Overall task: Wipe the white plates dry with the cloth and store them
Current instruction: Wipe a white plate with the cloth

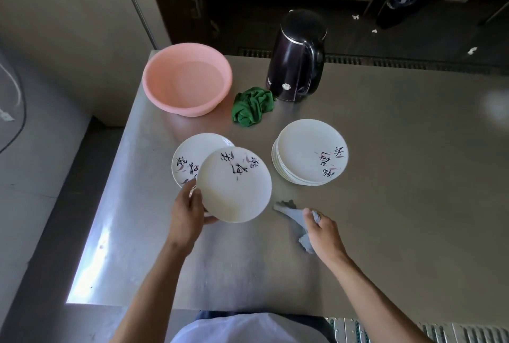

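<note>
A steel counter [385, 205] is carrying a round pink plastic basin [187, 79] at its far left corner, a black kettle [297, 58] near its far edge and a stack of white painted plates [309, 152]. The left hand [187, 213] is gripping one white painted plate [234, 185] by the rim toward the left edge; the right hand [323, 228] is pinching a crumpled grey cloth [294, 216] beside it.

Steel table [385, 218] bears pink basin [187, 108]; kettle [296, 67]; green rag [252, 107]; plate stack [308, 149]; lone plate [192, 152]; grey cloth [296, 217]
</note>
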A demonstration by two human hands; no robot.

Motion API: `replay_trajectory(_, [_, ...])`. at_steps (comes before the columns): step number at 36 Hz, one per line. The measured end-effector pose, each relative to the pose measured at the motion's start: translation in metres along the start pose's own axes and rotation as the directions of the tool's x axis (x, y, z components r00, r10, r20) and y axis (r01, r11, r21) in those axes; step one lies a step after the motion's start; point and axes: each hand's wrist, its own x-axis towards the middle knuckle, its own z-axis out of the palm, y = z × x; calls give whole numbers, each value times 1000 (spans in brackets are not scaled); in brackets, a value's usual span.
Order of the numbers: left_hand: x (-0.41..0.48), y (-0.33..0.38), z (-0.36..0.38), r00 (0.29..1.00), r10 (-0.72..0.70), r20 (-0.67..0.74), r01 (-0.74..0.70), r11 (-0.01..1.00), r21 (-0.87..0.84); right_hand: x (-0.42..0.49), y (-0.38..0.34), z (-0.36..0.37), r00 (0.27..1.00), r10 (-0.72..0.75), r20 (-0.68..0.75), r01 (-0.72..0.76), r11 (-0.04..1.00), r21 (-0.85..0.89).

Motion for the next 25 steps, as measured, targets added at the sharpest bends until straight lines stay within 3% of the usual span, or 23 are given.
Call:
replay_trajectory(9, [12,43,62,997,-26,71,38,983,-181,1,-12,6,996,70,53,-80,972,221])
replay_trajectory(14, [18,54,104,991,-38,132,58,986,-155,-4,-21,3,994,68,83,-88,962,259])
replay_trajectory(20, [24,61,140,976,-41,213,65,992,-104,-4,-26,2,967,185,174,-240,888,392])
replay_trajectory(25, [26,62,159,971,-93,220,117,988,-97,-4,-29,0,966,184,182,-242,893,380])
